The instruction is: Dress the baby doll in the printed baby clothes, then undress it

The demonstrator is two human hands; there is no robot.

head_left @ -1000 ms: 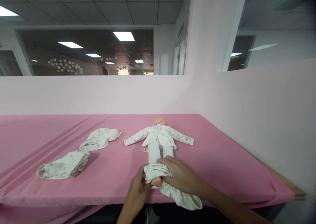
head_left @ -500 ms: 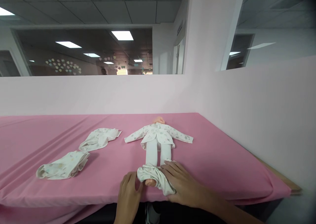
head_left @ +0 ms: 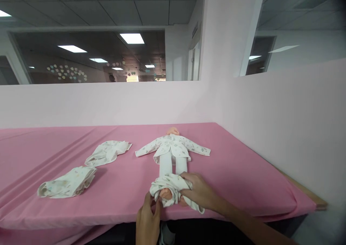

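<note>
A baby doll [head_left: 165, 162] lies on its back, head away from me and feet at the near table edge. It wears a white printed jacket [head_left: 174, 146] with the sleeves spread out. White printed pants [head_left: 169, 181] are bunched around its lower legs, and one bare foot [head_left: 165, 193] pokes out of a leg opening. My left hand [head_left: 149, 212] pinches the cuff beside that foot. On the other side my right hand [head_left: 198, 191] grips the bunched cloth, its fingertips partly hidden in the folds. Below it, the second foot shows only in part, with a loose pant leg hanging beside it.
Two pieces of white printed baby clothing lie left of the doll: a crumpled one [head_left: 108, 153] farther back and a folded one [head_left: 67, 182] nearer. A pink sheet [head_left: 243, 180] covers the table. White walls [head_left: 108, 102] with windows rise behind and to the right.
The pants have opened out around the feet, and more of the near foot shows. My right hand has shifted its hold, and my left hand has moved slightly right.
</note>
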